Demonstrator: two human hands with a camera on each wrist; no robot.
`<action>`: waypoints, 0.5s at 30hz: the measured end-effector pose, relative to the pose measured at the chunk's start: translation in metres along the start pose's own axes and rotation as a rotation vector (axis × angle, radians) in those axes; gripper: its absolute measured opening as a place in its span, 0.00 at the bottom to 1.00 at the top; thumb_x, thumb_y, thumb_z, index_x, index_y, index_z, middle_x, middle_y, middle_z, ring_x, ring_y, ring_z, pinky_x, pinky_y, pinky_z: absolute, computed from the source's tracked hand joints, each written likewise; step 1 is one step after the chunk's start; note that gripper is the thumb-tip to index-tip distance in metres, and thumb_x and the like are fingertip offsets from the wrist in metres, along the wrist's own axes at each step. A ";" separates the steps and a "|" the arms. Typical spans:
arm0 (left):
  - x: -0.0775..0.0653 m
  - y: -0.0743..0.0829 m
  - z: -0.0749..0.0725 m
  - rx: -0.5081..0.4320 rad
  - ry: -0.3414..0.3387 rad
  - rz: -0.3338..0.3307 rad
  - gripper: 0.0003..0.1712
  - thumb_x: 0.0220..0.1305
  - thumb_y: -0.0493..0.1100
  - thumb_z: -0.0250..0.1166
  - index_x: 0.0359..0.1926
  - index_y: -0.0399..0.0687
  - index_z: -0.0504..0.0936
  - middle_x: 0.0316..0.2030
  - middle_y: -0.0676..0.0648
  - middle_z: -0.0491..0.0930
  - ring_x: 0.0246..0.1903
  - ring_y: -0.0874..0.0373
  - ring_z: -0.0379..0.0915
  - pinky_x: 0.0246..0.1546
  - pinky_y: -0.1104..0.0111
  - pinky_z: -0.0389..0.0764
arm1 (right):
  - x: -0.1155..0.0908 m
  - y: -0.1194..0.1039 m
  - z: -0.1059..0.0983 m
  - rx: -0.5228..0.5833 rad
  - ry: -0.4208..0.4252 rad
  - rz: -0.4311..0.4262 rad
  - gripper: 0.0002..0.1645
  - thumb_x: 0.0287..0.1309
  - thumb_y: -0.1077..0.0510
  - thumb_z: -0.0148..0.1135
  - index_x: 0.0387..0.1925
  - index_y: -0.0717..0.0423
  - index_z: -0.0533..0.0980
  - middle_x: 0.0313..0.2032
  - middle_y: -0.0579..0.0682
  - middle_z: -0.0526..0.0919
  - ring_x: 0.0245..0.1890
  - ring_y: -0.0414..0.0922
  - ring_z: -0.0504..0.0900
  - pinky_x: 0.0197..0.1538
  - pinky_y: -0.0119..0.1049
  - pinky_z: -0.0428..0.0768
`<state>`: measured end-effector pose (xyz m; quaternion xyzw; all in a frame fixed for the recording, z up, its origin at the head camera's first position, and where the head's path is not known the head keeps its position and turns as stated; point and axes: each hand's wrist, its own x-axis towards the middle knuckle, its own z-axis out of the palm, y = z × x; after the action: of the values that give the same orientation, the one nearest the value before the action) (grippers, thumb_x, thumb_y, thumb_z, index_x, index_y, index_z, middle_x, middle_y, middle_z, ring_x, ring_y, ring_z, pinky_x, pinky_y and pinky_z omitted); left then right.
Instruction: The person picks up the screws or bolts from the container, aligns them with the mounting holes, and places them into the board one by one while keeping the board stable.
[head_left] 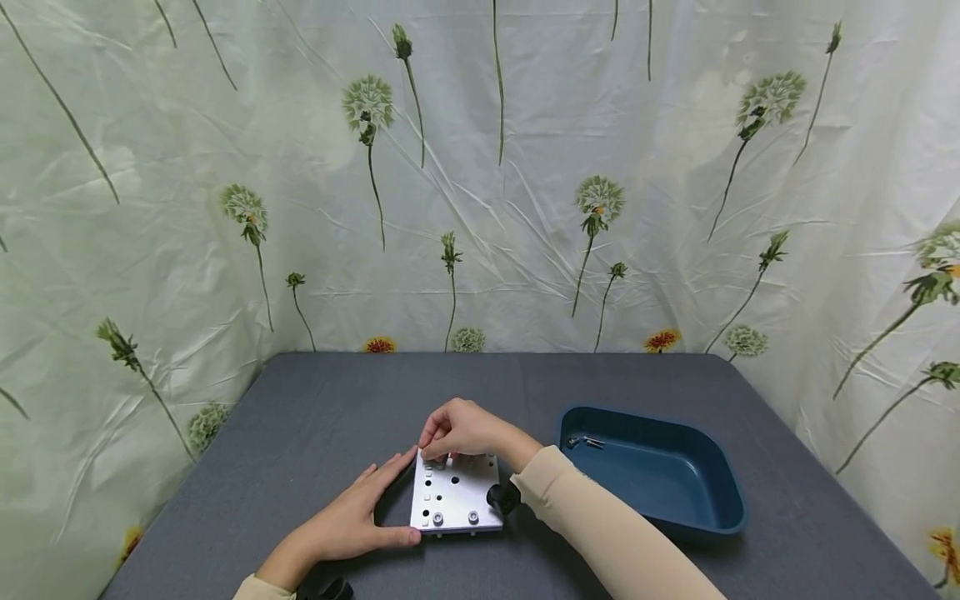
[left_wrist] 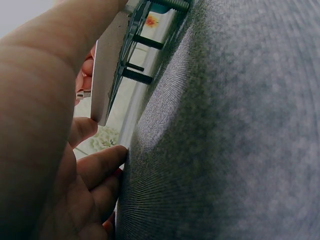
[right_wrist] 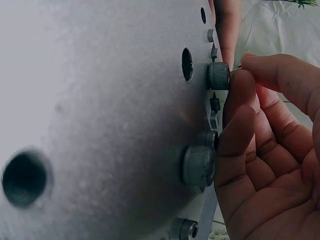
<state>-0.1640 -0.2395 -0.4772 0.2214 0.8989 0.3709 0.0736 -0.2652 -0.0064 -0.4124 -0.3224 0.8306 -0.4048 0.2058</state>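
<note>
A silver metal plate (head_left: 468, 498) with round holes and socket-head bolts stands raised on the bolt shanks (left_wrist: 137, 76) that project beneath it. Along its left side lies my left hand (head_left: 352, 512), thumb at the near corner and straight fingers at the far corner. My right hand (head_left: 465, 429) is over the plate's far-left part. Its thumb and forefinger pinch a small thin piece, mostly hidden, right beside a bolt head (right_wrist: 219, 76). Another bolt head (right_wrist: 199, 166) is close to its other fingers. Two bolts (head_left: 472, 517) sit near the plate's front edge.
A dark blue tray (head_left: 652, 417) stands to the right, beyond the right forearm, with a few small metal bolts (head_left: 594, 442) at its far-left end. The grey cloth-covered table (head_left: 360, 375) ends at a flower-patterned curtain (head_left: 517, 208).
</note>
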 end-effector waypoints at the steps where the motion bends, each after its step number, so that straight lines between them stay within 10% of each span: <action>1: 0.000 0.000 0.000 0.000 0.000 -0.001 0.65 0.58 0.66 0.80 0.87 0.53 0.55 0.83 0.38 0.60 0.83 0.31 0.52 0.80 0.26 0.46 | 0.000 0.000 0.000 -0.007 0.003 0.001 0.03 0.66 0.64 0.73 0.34 0.54 0.88 0.27 0.47 0.90 0.23 0.37 0.82 0.26 0.26 0.79; 15: 0.001 -0.001 0.000 0.003 -0.009 -0.014 0.65 0.59 0.66 0.79 0.87 0.55 0.54 0.83 0.40 0.60 0.83 0.32 0.52 0.81 0.28 0.45 | 0.001 -0.002 -0.001 -0.060 0.012 0.025 0.05 0.64 0.61 0.75 0.32 0.52 0.87 0.24 0.42 0.86 0.22 0.37 0.81 0.26 0.27 0.80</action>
<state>-0.1654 -0.2397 -0.4780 0.2169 0.9006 0.3680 0.0798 -0.2657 -0.0078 -0.4101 -0.3157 0.8476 -0.3788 0.1960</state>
